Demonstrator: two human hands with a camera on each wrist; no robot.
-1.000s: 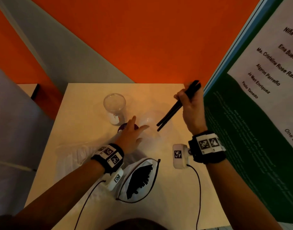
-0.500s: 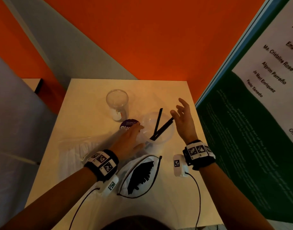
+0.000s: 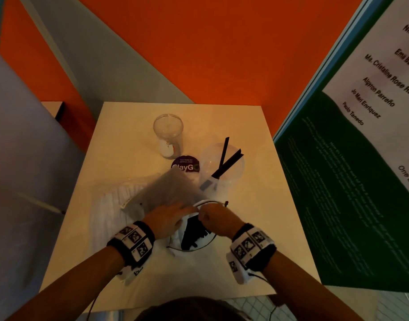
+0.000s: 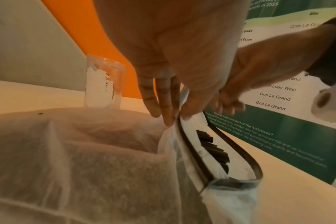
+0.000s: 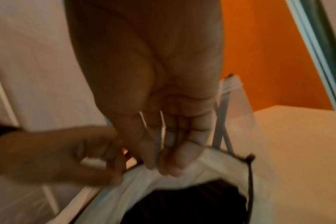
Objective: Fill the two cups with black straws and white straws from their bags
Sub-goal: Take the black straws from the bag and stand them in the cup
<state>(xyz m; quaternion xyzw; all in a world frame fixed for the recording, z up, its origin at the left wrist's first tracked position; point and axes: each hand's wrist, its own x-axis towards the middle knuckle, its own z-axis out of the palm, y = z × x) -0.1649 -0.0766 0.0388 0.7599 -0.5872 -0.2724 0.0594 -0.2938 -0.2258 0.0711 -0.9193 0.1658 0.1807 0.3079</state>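
A clear cup [image 3: 207,158] near the table's middle holds a few black straws [image 3: 226,162] leaning right. A second clear cup [image 3: 168,135], with a white label, stands empty behind it to the left. A white bag [image 3: 175,242] with a dark rim lies open in front of me, full of black straws [image 3: 194,235]. My left hand [image 3: 175,216] pinches the bag's left rim between thumb and straight fingers [image 4: 166,109]. My right hand [image 3: 206,215] is curled and pinches the rim's far edge [image 5: 163,166]. A pale bag of white straws [image 3: 115,205] lies to the left.
A translucent grey wrap [image 3: 168,188] lies between the bags and the cups, beside a round purple sticker [image 3: 186,164]. A green and white poster board [image 3: 349,181] stands along the table's right edge. An orange wall backs the table.
My right hand dropped its black straws into the near cup and came back to the bag. The left hand left the cup and drew back to the bag's rim.
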